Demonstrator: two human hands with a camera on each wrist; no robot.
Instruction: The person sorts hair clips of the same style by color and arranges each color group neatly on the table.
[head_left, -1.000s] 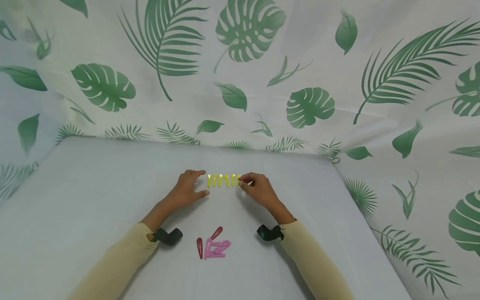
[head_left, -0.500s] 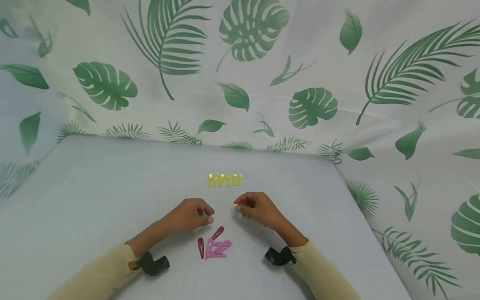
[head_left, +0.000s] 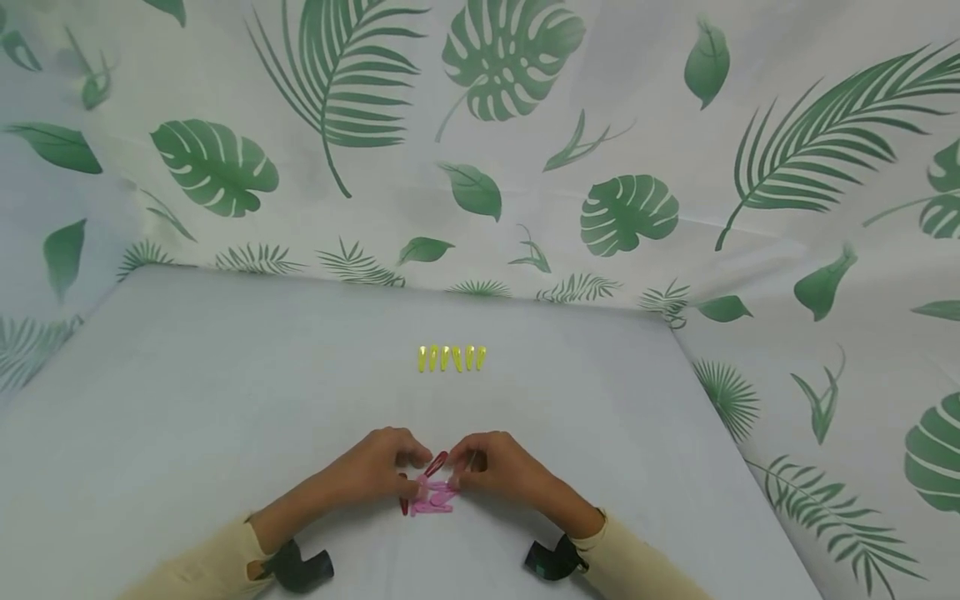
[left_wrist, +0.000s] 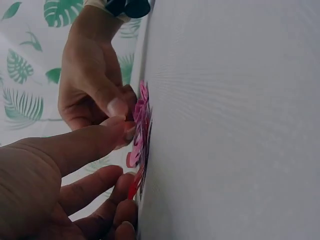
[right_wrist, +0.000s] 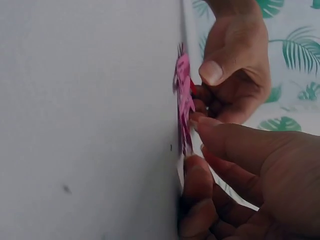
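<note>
Pink hair clips [head_left: 433, 507] lie in a small pile on the white table, with a red hair clip [head_left: 437, 463] at its far side and another red hair clip [head_left: 404, 505] at its left. My left hand [head_left: 378, 468] reaches in from the left, thumb over the pile's edge and fingers by the red clips, thumb and fingertips apart. From the other side my right hand [head_left: 502, 471] has its thumb and fingertips at the pile's right edge. In the right wrist view its thumb tip meets the pink clips [right_wrist: 184, 90], with a gap between thumb and fingers.
Farther back, several yellow hair clips [head_left: 452, 358] stand side by side in a row. A leaf-printed cloth [head_left: 517, 225] rises behind the white table [head_left: 225, 375] and along its sides. Each wrist wears a black camera mount [head_left: 300, 571].
Both hands have left the row of yellow clips and come back toward me, down to the pink and red clips. The yellow clips stay in their row.
</note>
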